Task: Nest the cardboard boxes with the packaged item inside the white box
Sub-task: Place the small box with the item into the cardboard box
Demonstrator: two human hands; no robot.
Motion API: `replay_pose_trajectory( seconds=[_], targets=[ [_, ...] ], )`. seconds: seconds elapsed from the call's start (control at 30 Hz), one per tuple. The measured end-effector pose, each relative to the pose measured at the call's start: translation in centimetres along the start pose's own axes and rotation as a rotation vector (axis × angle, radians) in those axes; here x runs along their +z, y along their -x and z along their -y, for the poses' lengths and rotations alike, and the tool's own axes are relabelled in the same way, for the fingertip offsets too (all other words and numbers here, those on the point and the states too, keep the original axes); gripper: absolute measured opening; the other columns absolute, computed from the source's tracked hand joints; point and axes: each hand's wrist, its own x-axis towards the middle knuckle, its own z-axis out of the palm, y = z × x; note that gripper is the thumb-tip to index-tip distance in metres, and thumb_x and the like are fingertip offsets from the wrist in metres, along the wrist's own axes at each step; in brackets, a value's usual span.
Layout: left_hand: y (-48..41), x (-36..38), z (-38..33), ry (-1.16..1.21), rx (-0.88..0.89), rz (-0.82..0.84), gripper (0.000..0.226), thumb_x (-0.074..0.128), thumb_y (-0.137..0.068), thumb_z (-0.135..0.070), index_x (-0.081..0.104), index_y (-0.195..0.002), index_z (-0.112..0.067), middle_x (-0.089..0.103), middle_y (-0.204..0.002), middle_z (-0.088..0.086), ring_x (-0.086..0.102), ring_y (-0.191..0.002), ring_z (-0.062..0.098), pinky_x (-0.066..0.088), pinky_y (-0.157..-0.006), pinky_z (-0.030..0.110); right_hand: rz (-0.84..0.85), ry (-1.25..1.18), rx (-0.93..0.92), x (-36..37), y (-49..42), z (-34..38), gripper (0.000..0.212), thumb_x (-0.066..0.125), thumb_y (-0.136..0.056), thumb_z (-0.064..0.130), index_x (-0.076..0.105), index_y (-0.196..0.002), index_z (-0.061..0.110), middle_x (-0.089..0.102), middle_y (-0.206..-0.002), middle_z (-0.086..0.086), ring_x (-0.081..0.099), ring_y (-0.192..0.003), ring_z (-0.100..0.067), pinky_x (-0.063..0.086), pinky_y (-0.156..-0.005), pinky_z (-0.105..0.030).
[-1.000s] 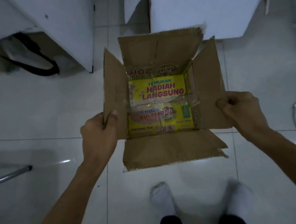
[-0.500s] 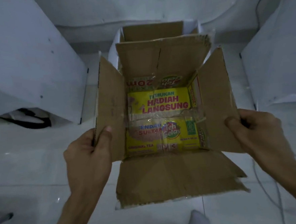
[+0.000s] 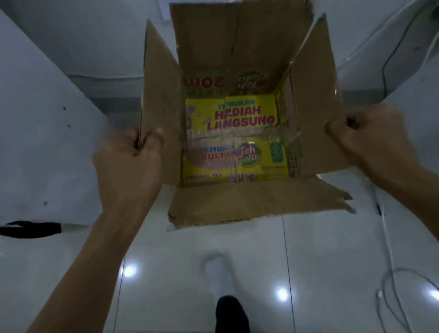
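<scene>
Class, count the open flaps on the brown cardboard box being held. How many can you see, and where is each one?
4. Far flap stands at the top, left flap is gripped by the left hand, right flap by the right hand, near flap folds toward the person.

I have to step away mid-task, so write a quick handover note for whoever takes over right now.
Left hand: shut on the cardboard box's left flap.
Right hand: shut on its right flap.
Cardboard box: open, held above the tiled floor, yellow tea package lying at its bottom.
Done: package sits inside the box.
Left: the white box is not in view now; find it and lower this box in.
</scene>
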Motion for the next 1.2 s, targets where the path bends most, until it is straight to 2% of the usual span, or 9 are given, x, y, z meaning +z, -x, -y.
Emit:
replay_pose_trajectory(
  seconds=[0.2, 0.3, 0.43, 0.57, 0.73, 0.83, 1.0, 1.1, 1.2],
  targets=[
    [-6.9, 5.0, 4.4, -0.032, -0.033, 0.049, 0.047, 0.058, -0.088, -0.028, 0.051, -0.068, 0.015, 0.052, -0.061, 0.014, 0.043, -0.049, 0.013, 0.034, -0.043, 0.025, 0.073, 0.041, -0.024, 6.3, -6.6, -1.9, 0.037, 0.051, -0.088, 0.016, 0.054, -0.058, -0.006, 0.05, -0.047, -0.012, 0.044, -0.04, -0.018, 0.031, -0.035, -0.018],
    [-9.0, 7.4, 6.6, -0.092, -0.048, 0.084, 0.046, 0.058, -0.088, -0.027, 0.043, -0.052, -0.001, 0.045, -0.051, 0.012, 0.043, -0.045, 0.017, 0.033, -0.039, 0.029, 0.104, 0.066, 0.011, 9.2, -8.3, -3.5, 0.032, 0.05, -0.089, 0.018, 0.063, -0.076, -0.009, 0.062, -0.068, -0.029, 0.057, -0.059, -0.04, 0.047, -0.052, -0.038],
    [-10.4, 10.4, 9.9, -0.093, -0.056, 0.163, 0.044, 0.056, -0.09, -0.028, 0.052, -0.058, 0.001, 0.058, -0.058, 0.022, 0.057, -0.052, 0.036, 0.049, -0.046, 0.04, 0.144, 0.099, 0.099, 12.8, -9.6, -5.9, 0.034, 0.05, -0.089, 0.014, 0.053, -0.059, -0.001, 0.049, -0.054, -0.016, 0.045, -0.044, -0.013, 0.031, -0.039, -0.014],
    [-11.0, 13.4, 12.7, -0.139, -0.089, 0.201, 0.045, 0.053, -0.092, -0.026, 0.041, -0.05, -0.02, 0.047, -0.049, 0.001, 0.043, -0.042, 0.006, 0.034, -0.042, 0.024, 0.164, 0.049, 0.233, 16.0, -10.8, -9.0, 0.03, 0.05, -0.088, 0.016, 0.06, -0.073, -0.008, 0.058, -0.063, -0.019, 0.056, -0.058, -0.032, 0.04, -0.048, -0.024],
    [-12.2, 16.6, 15.4, -0.405, -0.074, 0.272, 0.019, 0.047, -0.092, -0.029, 0.056, -0.087, -0.013, 0.063, -0.077, 0.009, 0.061, -0.07, 0.028, 0.046, -0.059, 0.033, 0.242, 0.148, 0.274, 18.5, -12.3, -12.3, 0.021, 0.049, -0.088, 0.012, 0.062, -0.098, -0.001, 0.066, -0.093, -0.025, 0.06, -0.082, -0.037, 0.042, -0.065, -0.031],
    [-12.2, 18.3, 16.0, -0.721, 0.061, 0.229, 0.051, 0.052, -0.082, -0.028, 0.042, -0.128, -0.01, 0.059, -0.113, 0.017, 0.055, -0.1, 0.034, 0.047, -0.082, 0.044, 0.258, 0.263, 0.245, 19.2, -12.3, -13.1, 0.037, 0.051, -0.087, 0.012, 0.046, -0.122, 0.004, 0.058, -0.116, -0.023, 0.055, -0.087, -0.034, 0.037, -0.067, -0.032],
    [-10.5, 21.2, 15.4, -0.851, 0.26, 0.416, 0.045, 0.053, -0.085, -0.033, 0.047, -0.123, -0.008, 0.053, -0.125, 0.018, 0.047, -0.115, 0.036, 0.035, -0.096, 0.047, 0.443, 0.356, -0.058, 20.8, -11.8, -12.6, 0.043, 0.055, -0.084, 0.013, 0.046, -0.125, 0.009, 0.05, -0.124, -0.018, 0.053, -0.103, -0.035, 0.045, -0.073, -0.037],
    [-9.9, 23.3, 16.7, -0.986, 0.257, 0.758, 0.078, 0.052, -0.082, -0.05, 0.026, -0.143, -0.011, 0.034, -0.148, 0.018, 0.027, -0.137, 0.036, 0.009, -0.114, 0.053, 0.786, 0.409, -0.257, 22.9, -11.8, -13.7, 0.04, 0.053, -0.088, 0.021, 0.048, -0.126, 0.013, 0.053, -0.125, -0.013, 0.052, -0.108, -0.031, 0.046, -0.086, -0.038],
    [-10.6, 23.1, 19.1, -1.258, -0.012, 0.93, 0.114, 0.029, -0.066, -0.088, 0.009, -0.149, -0.013, -0.001, -0.159, 0.018, -0.009, -0.146, 0.032, -0.018, -0.11, 0.056, 0.934, 0.491, -0.125, 23.5, -13.4, -15.8, 0.038, 0.055, -0.086, 0.025, 0.053, -0.121, 0.011, 0.056, -0.122, -0.015, 0.053, -0.108, -0.031, 0.044, -0.088, -0.035]
  ],
)
